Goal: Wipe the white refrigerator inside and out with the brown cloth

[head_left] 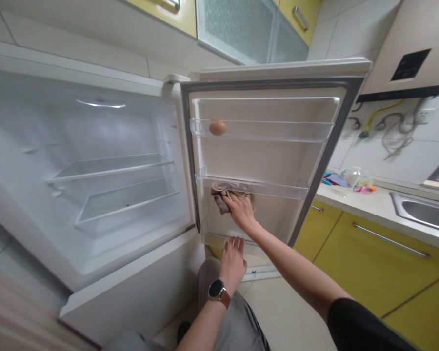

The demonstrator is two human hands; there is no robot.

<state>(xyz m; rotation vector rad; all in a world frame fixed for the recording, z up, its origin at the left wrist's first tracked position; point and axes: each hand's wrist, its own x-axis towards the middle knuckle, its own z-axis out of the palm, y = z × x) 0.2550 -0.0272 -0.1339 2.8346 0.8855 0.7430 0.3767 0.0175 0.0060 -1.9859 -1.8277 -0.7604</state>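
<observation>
The refrigerator door (pixel 263 163) stands open in front of me, its inner side facing me. My right hand (pixel 240 208) is closed on a folded brownish cloth (pixel 221 200), pressed against the door's middle clear bin (pixel 278 189) and just below it. The fingertips are partly buried in the cloth. Lower down, my left hand (pixel 233 261), with a watch on its wrist, has its fingers hooked over the rim of the door's bottom bin (pixel 215 238). A brown egg (pixel 218 127) sits at the left end of the upper door bin (pixel 278 130).
On the left is the refrigerator's interior with two glass shelves (pixel 128 200). Yellow cabinets (pixel 373 253) and a counter with colourful cloths (pixel 334 179), a clear glass item (pixel 353 176) and a sink (pixel 428 209) lie right. A water heater (pixel 406 48) hangs above.
</observation>
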